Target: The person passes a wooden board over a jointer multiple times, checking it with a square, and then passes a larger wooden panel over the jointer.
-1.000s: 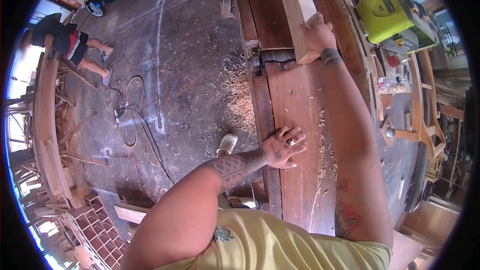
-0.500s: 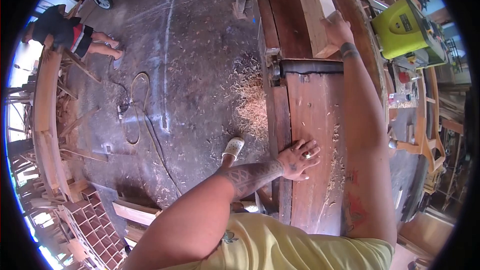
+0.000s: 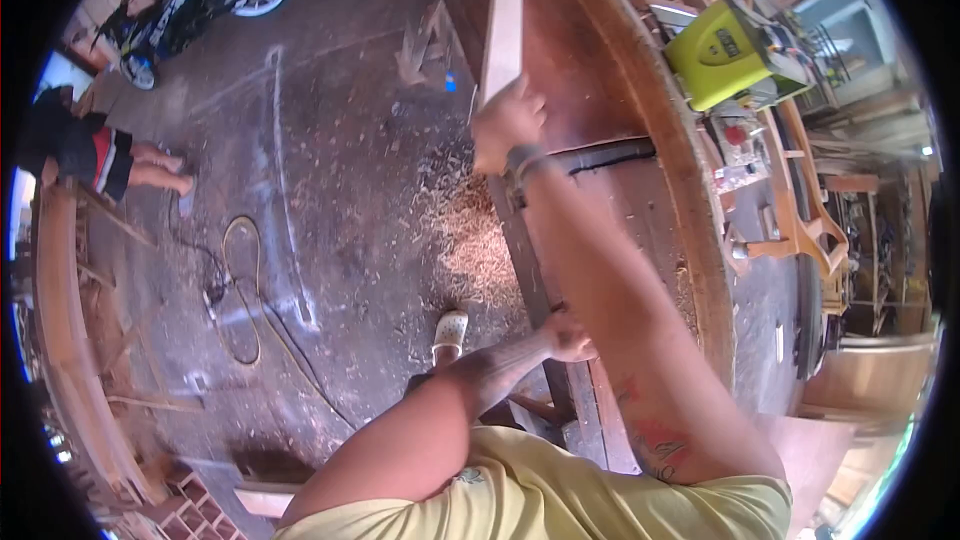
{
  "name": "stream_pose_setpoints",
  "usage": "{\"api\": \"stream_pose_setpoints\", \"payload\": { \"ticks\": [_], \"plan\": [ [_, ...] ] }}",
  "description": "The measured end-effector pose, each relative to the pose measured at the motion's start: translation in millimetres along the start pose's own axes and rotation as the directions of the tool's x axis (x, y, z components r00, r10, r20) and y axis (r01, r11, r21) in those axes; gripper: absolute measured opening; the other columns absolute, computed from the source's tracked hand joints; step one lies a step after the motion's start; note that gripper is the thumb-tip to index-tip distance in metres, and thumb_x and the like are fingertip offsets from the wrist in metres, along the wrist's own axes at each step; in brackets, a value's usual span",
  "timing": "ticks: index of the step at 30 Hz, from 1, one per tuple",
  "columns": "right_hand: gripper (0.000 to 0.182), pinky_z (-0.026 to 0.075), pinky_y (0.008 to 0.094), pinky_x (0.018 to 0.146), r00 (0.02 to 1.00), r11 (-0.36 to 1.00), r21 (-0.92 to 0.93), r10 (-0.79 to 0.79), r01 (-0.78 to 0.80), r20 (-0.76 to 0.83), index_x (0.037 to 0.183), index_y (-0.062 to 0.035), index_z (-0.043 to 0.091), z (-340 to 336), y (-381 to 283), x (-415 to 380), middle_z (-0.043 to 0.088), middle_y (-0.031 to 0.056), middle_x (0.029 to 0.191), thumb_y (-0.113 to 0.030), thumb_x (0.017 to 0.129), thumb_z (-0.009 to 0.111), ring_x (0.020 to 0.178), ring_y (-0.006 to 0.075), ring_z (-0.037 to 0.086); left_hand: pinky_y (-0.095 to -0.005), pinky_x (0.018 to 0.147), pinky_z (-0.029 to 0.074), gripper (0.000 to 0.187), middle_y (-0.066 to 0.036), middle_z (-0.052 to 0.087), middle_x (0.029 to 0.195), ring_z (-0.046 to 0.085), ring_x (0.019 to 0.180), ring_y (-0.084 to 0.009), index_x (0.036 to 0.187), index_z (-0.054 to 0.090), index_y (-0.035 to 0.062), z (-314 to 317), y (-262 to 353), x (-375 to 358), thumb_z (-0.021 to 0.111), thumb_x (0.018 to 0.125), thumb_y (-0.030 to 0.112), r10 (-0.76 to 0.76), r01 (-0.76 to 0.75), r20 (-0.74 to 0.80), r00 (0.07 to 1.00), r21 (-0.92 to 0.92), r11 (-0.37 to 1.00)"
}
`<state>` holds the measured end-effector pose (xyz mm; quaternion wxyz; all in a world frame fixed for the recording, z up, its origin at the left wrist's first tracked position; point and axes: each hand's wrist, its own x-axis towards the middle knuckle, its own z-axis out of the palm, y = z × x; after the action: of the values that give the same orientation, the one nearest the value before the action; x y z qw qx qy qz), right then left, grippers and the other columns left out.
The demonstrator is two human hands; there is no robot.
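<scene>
My right hand [image 3: 508,125] is closed around the near end of a long pale wooden board [image 3: 507,25], which reaches up past the top of the view. The board is over the left edge of a reddish-brown wooden work surface [image 3: 575,50]. A dark slot [image 3: 612,154] runs across this surface, just beyond my right forearm. Closer to my body, my left hand [image 3: 570,336] is at the left edge of the near section. The right forearm covers its fingers, so their pose is hidden.
Wood shavings [image 3: 475,240] lie heaped on the floor beside the work surface. A yellow-green machine [image 3: 722,52] stands at right, near a wooden chair frame [image 3: 800,230]. A cable [image 3: 285,335] loops over the floor. Another person [image 3: 75,150] and a motorcycle [image 3: 185,15] are at left.
My right hand has moved left with the board, from over the work surface to its left edge. My left hand has drawn back from lying flat with spread fingers. The view has shifted.
</scene>
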<state>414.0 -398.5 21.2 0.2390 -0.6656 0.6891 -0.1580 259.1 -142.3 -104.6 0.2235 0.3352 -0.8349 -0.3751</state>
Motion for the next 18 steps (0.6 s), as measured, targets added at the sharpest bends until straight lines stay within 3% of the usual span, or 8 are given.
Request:
{"api": "stream_pose_setpoints", "payload": {
  "ticks": [4, 6, 7, 9, 11, 13, 15, 18],
  "plan": [
    [0.113, 0.040, 0.0605, 0.120, 0.999, 0.999, 0.005, -0.048, 0.048, 0.015, 0.169, 0.0048, 0.007, 20.5, 11.9, -76.1, 0.036, 0.0429, 0.153, -0.024, 0.088, 0.082, 0.140, 0.0614, 0.043, -0.0469, 0.084, 0.056, 0.014, -0.008, 0.076, 0.101, 0.072, 0.096, -0.0322, 0.101, 0.079, 0.0103, -18.2, -25.5, -108.4, 0.079, 0.089, 0.018, -0.056, -0.093, -0.477, 0.877, -0.284, 0.954],
    [0.115, 0.038, 0.0633, 0.119, 0.998, 0.997, 0.052, -0.057, 0.055, 0.023, 0.168, 0.0058, 0.006, 17.1, 15.9, -115.3, 0.037, 0.0455, 0.148, -0.025, 0.087, 0.081, 0.134, 0.0638, 0.045, -0.0418, 0.080, 0.058, 0.014, -0.012, 0.075, 0.092, 0.073, 0.087, -0.0241, 0.094, 0.076, 0.0035, -30.2, -51.7, -190.9, 0.079, 0.094, 0.017, -0.424, 0.231, -0.428, 0.798, -0.433, 0.871],
    [0.116, 0.036, 0.0655, 0.118, 0.997, 0.992, 0.116, -0.048, 0.042, 0.055, 0.168, 0.0067, 0.005, 9.2, 15.7, -136.7, 0.036, 0.0472, 0.146, -0.025, 0.086, 0.080, 0.130, 0.0652, 0.046, -0.0380, 0.083, 0.058, 0.018, -0.012, 0.076, 0.097, 0.073, 0.091, -0.0195, 0.097, 0.076, 0.0018, -49.2, -53.7, -219.1, 0.078, 0.097, 0.020, -0.716, 0.375, -0.289, 0.636, -0.695, 0.613],
    [0.117, 0.040, 0.0606, 0.117, 0.989, 0.989, 0.145, -0.058, 0.038, 0.138, 0.169, 0.0047, 0.005, 2.6, 22.3, -171.2, 0.043, 0.0417, 0.143, -0.029, 0.089, 0.083, 0.133, 0.0601, 0.047, -0.0347, 0.087, 0.058, 0.026, -0.010, 0.076, 0.111, 0.073, 0.099, -0.0170, 0.113, 0.075, 0.0020, -97.9, -69.0, -249.1, 0.074, 0.102, 0.025, -0.770, 0.465, -0.432, 0.470, -0.620, 0.631],
    [0.107, 0.039, 0.0589, 0.120, 0.967, 0.949, 0.314, -0.095, 0.017, 0.235, 0.169, 0.0041, 0.013, -14.5, 31.3, -202.9, 0.039, 0.0434, 0.150, -0.036, 0.094, 0.080, 0.139, 0.0603, 0.046, -0.0326, 0.091, 0.057, 0.039, -0.009, 0.073, 0.122, 0.072, 0.104, -0.0192, 0.131, 0.067, 0.0014, -136.3, -83.3, -248.3, 0.070, 0.105, 0.030, -0.848, 0.027, -0.372, 0.377, -0.911, 0.412],
    [0.098, 0.041, 0.0540, 0.121, 0.957, 0.869, 0.491, -0.194, 0.065, 0.217, 0.168, 0.0028, 0.022, 7.8, 63.0, -227.5, 0.042, 0.0401, 0.151, -0.039, 0.099, 0.077, 0.141, 0.0556, 0.049, -0.0338, 0.094, 0.057, 0.049, -0.009, 0.071, 0.127, 0.072, 0.107, -0.0204, 0.143, 0.058, 0.0005, -199.4, -48.3, -207.0, 0.066, 0.108, 0.034, -0.856, -0.034, -0.329, 0.399, -0.938, 0.345],
    [0.087, 0.045, 0.0517, 0.114, 0.922, 0.802, 0.591, -0.291, 0.089, 0.257, 0.165, 0.0054, 0.033, 23.5, 96.4, -257.5, 0.054, 0.0363, 0.141, -0.039, 0.101, 0.071, 0.131, 0.0502, 0.056, -0.0389, 0.097, 0.058, 0.068, -0.015, 0.072, 0.125, 0.073, 0.111, -0.0260, 0.145, 0.053, -0.0037, -226.3, -57.9, -178.4, 0.076, 0.100, 0.041, -0.711, 0.148, -0.350, 0.610, -0.831, 0.536],
    [0.088, 0.047, 0.0508, 0.113, 0.839, 0.858, 0.494, -0.369, 0.143, 0.399, 0.165, 0.0051, 0.034, 11.5, 139.8, -309.8, 0.059, 0.0351, 0.143, -0.043, 0.101, 0.071, 0.136, 0.0473, 0.057, -0.0435, 0.100, 0.058, 0.087, -0.022, 0.072, 0.124, 0.073, 0.115, -0.0325, 0.145, 0.049, -0.0086, -236.3, -39.9, -144.7, 0.089, 0.084, 0.041, -0.766, 0.777, -0.432, 0.476, -0.201, 0.596]
  ]
}}
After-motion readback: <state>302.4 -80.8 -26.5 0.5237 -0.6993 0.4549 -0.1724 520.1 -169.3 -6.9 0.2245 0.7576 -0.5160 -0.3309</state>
